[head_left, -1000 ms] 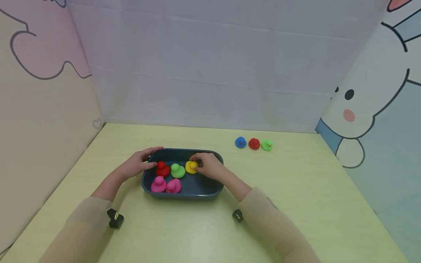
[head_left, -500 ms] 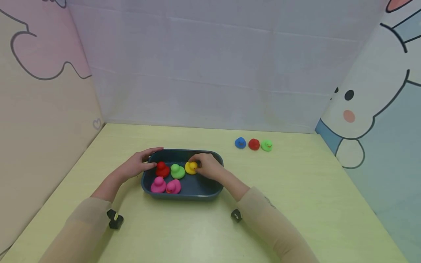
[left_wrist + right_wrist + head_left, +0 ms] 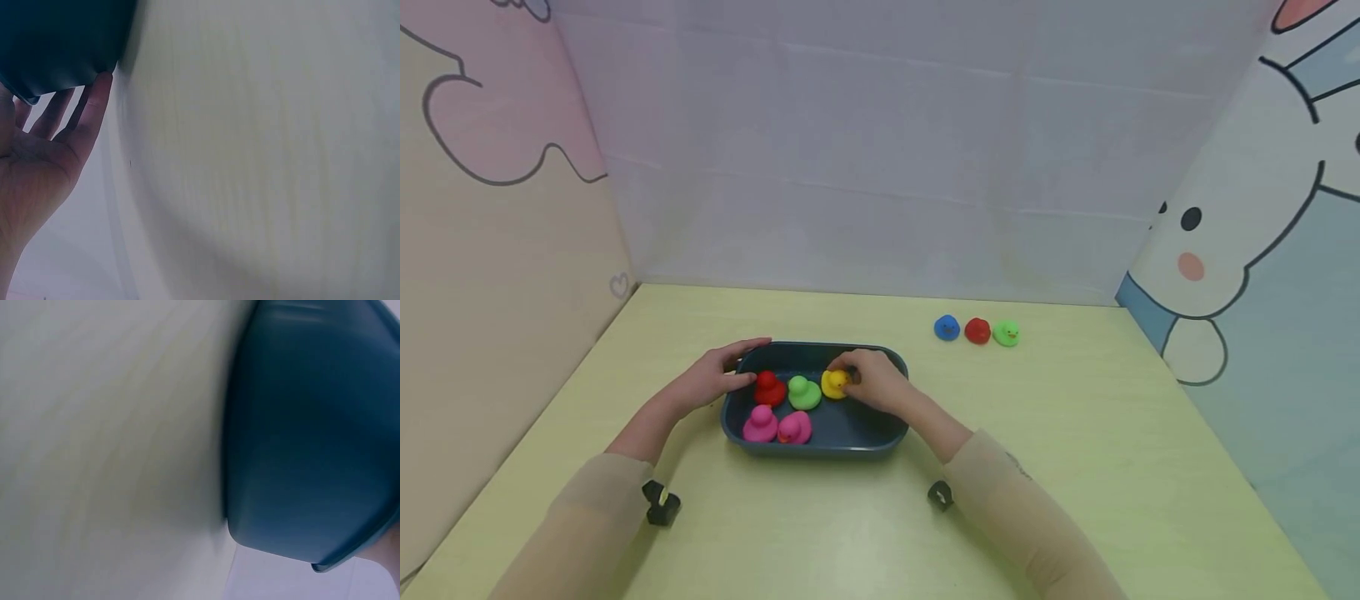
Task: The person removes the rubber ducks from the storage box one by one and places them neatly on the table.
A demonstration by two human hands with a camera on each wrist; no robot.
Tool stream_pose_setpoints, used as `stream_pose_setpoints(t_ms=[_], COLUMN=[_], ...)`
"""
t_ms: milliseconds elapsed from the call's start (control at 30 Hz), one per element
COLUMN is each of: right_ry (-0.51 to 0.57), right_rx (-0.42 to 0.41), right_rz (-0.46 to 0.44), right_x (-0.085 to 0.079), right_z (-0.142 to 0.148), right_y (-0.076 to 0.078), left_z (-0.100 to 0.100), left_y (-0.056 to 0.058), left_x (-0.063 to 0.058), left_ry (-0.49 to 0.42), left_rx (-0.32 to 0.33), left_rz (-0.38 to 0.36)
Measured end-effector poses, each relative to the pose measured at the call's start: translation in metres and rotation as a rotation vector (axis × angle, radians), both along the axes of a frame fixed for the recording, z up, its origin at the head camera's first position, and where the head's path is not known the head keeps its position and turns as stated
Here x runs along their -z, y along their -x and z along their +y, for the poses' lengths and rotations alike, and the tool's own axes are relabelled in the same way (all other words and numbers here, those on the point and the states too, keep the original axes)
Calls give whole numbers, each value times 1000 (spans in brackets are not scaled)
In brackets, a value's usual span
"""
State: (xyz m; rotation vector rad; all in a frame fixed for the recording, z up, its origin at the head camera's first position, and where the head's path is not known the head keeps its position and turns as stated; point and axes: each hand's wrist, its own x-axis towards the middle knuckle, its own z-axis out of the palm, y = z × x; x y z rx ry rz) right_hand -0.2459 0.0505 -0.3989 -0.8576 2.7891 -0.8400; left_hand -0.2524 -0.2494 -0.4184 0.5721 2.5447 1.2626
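Observation:
A dark blue-green tray (image 3: 842, 451) stands on the table, holding several rubber ducks. My left hand (image 3: 711, 379) grips its left end, thumb over the rim and fingers against the outer wall; the left wrist view shows those fingers (image 3: 94, 109) on the tray's side. My right hand (image 3: 874, 382) reaches over the right rim and pinches a yellow rubber duck (image 3: 833, 383) low in the tray. To its left sit a green duck (image 3: 804, 393) and a red duck (image 3: 769, 389). Two pink ducks, one (image 3: 761, 424) beside the other (image 3: 795, 427), occupy the front left.
Behind the tray to the right, a blue duck (image 3: 947, 327), a red duck (image 3: 977, 331) and another green duck (image 3: 1006, 333) form a row on the pale table (image 3: 1075, 433). Walls enclose the table's back and sides. A small black device hangs at each sleeve.
Both hands keep their places, the left at the tray's end and the right at the yellow duck. The head view has shifted only slightly.

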Motion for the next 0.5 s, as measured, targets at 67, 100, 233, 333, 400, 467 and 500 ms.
stream_pose_setpoints(t_ms=[67,100,233,333,400,467,500], right_ry=[10,22,57,72,86,93,92], right_rx=[0,-2,0,1,-4,-2,1], right_rz=[11,13,6,3,4,5,9], right_x=[-2,-4,-13,-21,-26,-30,-32], right_z=[2,3,6,9,12,15,17], right_y=[-1,-1,-4,-6,-7,-8,-8], left_z=[0,0,1,1,1,0,0], left_y=[0,-1,-2,-2,-2,-2,-2], left_x=[0,0,-2,-2,-2,-1,-1], left_ry=[2,2,0,-5,-7,-6,-7], left_rx=[-1,-1,-3,-4,-2,-1,0], left_rz=[1,1,-3,-6,-3,-3,-2])
